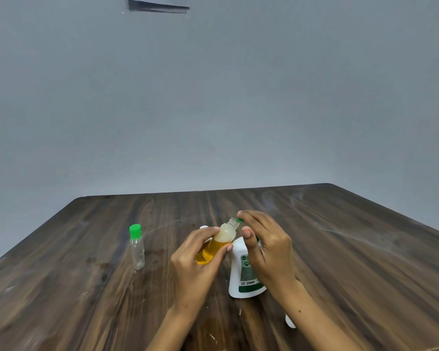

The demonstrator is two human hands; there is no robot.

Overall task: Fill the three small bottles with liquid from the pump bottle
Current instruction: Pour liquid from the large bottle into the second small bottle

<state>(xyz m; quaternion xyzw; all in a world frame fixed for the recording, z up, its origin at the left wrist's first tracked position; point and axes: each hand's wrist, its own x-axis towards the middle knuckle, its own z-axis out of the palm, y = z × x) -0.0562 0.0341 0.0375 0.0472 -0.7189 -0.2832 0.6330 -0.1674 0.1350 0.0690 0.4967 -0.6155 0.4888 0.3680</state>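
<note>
My left hand grips a small uncapped bottle partly filled with yellow liquid, tilted with its threaded neck toward the green pump nozzle. My right hand rests on top of the white pump bottle, its fingers lying over the pump head and its thumb hanging in front. A second small bottle, clear with a green cap, stands upright at the left. A white object peeks out behind my left hand; what it is I cannot tell.
The dark wooden table has stains near its left middle. A small white object lies beneath my right forearm. A grey wall rises behind the table's far edge.
</note>
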